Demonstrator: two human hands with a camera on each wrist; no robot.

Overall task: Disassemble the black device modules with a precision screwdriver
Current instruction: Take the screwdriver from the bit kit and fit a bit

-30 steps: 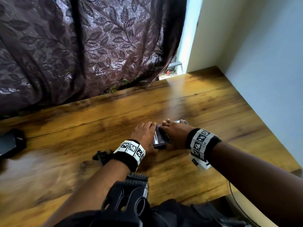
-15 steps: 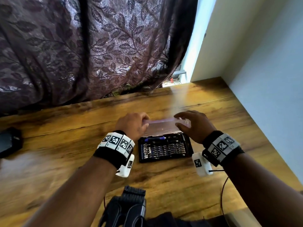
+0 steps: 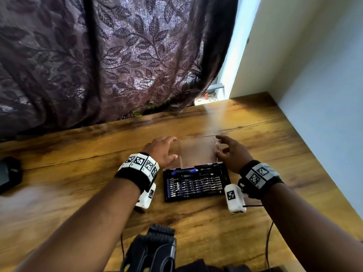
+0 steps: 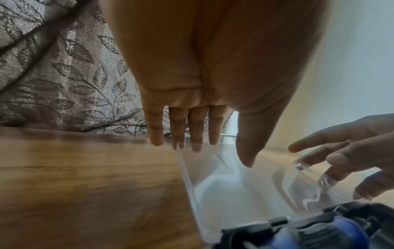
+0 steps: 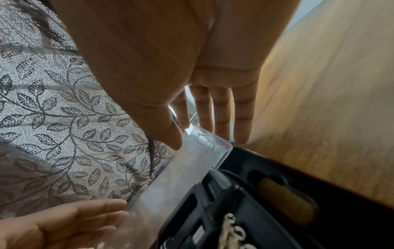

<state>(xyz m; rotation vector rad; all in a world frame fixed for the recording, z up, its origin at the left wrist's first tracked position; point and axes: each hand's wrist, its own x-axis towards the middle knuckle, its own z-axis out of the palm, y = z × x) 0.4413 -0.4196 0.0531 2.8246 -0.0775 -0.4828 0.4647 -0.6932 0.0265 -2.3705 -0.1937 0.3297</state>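
Observation:
A black screwdriver kit case (image 3: pixel 196 197) lies open on the wooden table (image 3: pixel 78 173), with rows of bits (image 3: pixel 194 186) and a blue-handled precision screwdriver (image 3: pixel 183 171) in it. Its clear lid (image 3: pixel 196 152) stands tilted back. My left hand (image 3: pixel 163 150) touches the lid's left edge with straight fingers (image 4: pixel 192 134). My right hand (image 3: pixel 228 152) touches the right edge, fingers (image 5: pixel 221 118) straight behind the lid (image 5: pixel 181 176), thumb at its corner. A black device module (image 3: pixel 7 173) sits at the far left edge of the table.
A dark leaf-patterned curtain (image 3: pixel 117 65) hangs behind the table's far edge. A pale wall (image 3: pixel 324 95) runs along the right side. A black ribbed object (image 3: pixel 155 250) lies at the near edge. Thin cables (image 3: pixel 268 242) trail from my right wrist.
A second ago both hands lay on the shut case. The lid has since been lifted and now stands tilted further back, with my hands spread to its two sides.

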